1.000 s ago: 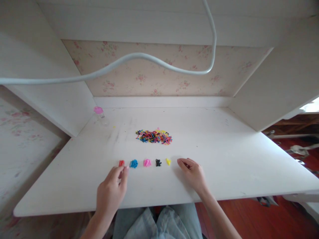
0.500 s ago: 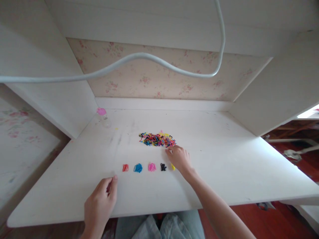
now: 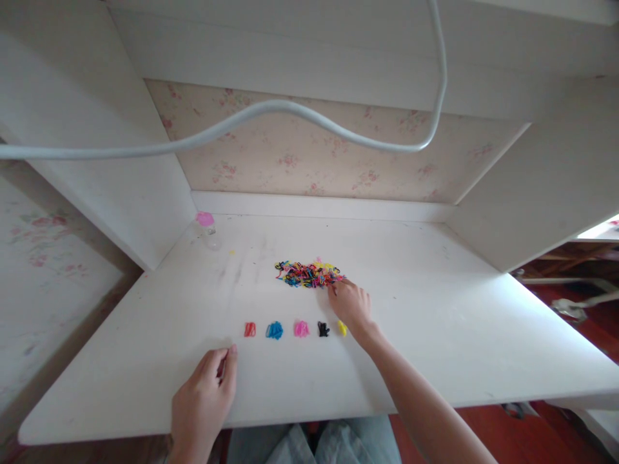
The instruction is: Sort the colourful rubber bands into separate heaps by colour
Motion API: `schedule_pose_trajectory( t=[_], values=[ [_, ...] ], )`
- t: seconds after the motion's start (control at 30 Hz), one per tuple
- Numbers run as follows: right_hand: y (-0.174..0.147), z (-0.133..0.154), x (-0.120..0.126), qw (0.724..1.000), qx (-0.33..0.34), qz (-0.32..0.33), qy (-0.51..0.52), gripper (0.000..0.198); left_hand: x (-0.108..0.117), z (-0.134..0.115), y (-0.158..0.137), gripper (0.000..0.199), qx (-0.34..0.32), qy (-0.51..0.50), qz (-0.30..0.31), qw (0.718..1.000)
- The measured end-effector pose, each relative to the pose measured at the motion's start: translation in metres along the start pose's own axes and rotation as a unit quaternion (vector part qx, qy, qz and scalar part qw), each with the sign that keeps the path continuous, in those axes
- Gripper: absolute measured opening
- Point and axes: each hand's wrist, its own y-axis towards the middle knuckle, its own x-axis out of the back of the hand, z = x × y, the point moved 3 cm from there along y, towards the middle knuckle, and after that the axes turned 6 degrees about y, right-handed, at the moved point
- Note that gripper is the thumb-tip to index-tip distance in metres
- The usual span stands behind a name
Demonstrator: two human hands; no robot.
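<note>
A heap of small multicoloured rubber bands (image 3: 309, 274) lies mid-table. At its right front edge is my right hand (image 3: 352, 304), fingers curled down and pinched against the bands; what is between the fingertips is hidden. Nearer me runs a row of small piles: red bands (image 3: 250, 329), blue bands (image 3: 275, 330), pink bands (image 3: 302, 328), black bands (image 3: 324, 329) and yellow bands (image 3: 342, 328). The yellow ones sit just beside my right wrist. My left hand (image 3: 206, 386) rests closed on the table, left of and nearer than the red pile, nothing visible in its fingers.
On the white table (image 3: 435, 309), a clear container with a pink lid (image 3: 206, 219) stands at the back left. A tiny yellow bit (image 3: 232, 252) lies near it. A white cable (image 3: 285, 107) crosses above. White side panels and a floral back wall (image 3: 290, 158) enclose the table.
The view has shifted slightly, moving the table right and down. My right hand has edged forward against the heap, and more of the yellow pile shows. My left hand stays resting on the table.
</note>
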Motion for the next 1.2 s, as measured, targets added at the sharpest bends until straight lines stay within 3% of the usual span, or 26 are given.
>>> schedule_pose_trajectory(
  t=[0.5, 0.7, 0.93, 1.2],
  values=[
    [-0.008, -0.026, 0.009, 0.978, 0.054, -0.043, 0.196, 0.04, -0.001, -0.001, -0.001, 0.024, 0.001, 0.012, 0.007, 1.0],
    [-0.044, -0.023, 0.008, 0.95, 0.098, -0.108, 0.278, 0.035, 0.0, -0.002, -0.001, 0.022, 0.002, 0.015, 0.004, 1.0],
    [-0.094, -0.013, -0.012, 0.951, 0.168, -0.102, 0.239, 0.03, 0.0, -0.002, -0.001, 0.022, -0.001, 0.034, 0.011, 0.999],
    [-0.101, -0.008, -0.017, 0.958, 0.203, -0.118, 0.164, 0.031, -0.001, -0.003, -0.001, 0.023, -0.001, 0.034, 0.017, 0.999]
  ],
)
